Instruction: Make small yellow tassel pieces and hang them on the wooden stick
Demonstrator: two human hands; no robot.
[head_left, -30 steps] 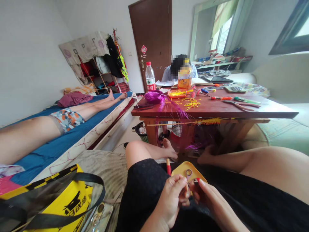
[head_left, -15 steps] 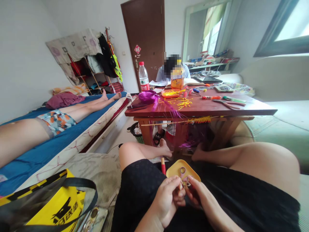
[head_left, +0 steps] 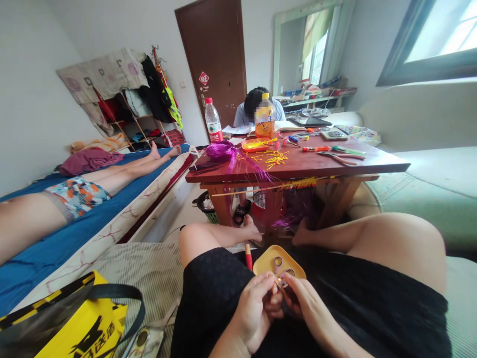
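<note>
My left hand (head_left: 257,308) and my right hand (head_left: 303,303) meet over my lap, fingertips pinched together on a tiny piece I cannot make out. Just beyond them a small yellow tray (head_left: 264,266) rests on my black skirt and holds small scissors (head_left: 278,262). A red-handled tool (head_left: 248,249) lies beside the tray on its left. My bare knees spread to either side.
A low red wooden table (head_left: 328,166) stands ahead with purple fibres (head_left: 223,150), yellow bits, pliers and bottles. A person sits behind it; another lies on the blue bed (head_left: 48,248) at left. A yellow bag (head_left: 74,333) sits by my left hip.
The view has swung to the right, so everything slid left. My hands stay pinched together over my lap, now a little closer to the yellow tray.
</note>
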